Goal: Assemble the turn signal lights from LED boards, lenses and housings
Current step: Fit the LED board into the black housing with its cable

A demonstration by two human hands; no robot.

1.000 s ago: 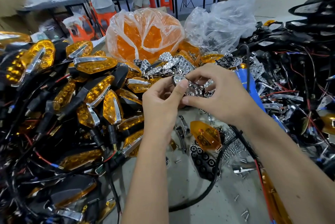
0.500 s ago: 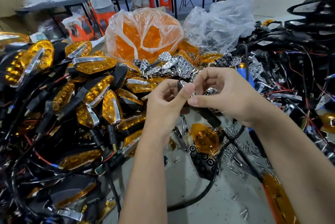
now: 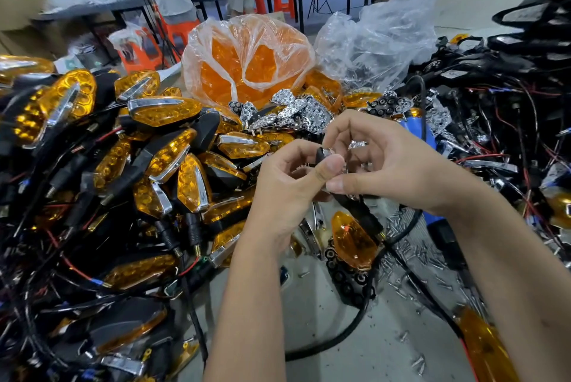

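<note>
Black housing [image 3: 355,208] pinched between left hand [image 3: 287,193] thumb and right hand [image 3: 392,165] curled fingers, chrome reflector at fingertips; one loose amber lens [image 3: 352,239] just below.

Grey table [image 3: 355,360] carries: heap of assembled amber-lensed black turn signals [image 3: 148,165] at left; loose amber plastic lens [image 3: 352,239] near middle; black honeycomb piece [image 3: 346,279], possibly LED board, touching it; small silver screws [image 3: 411,255] scattered right; clear bag of orange lenses [image 3: 247,57] at back.
</note>
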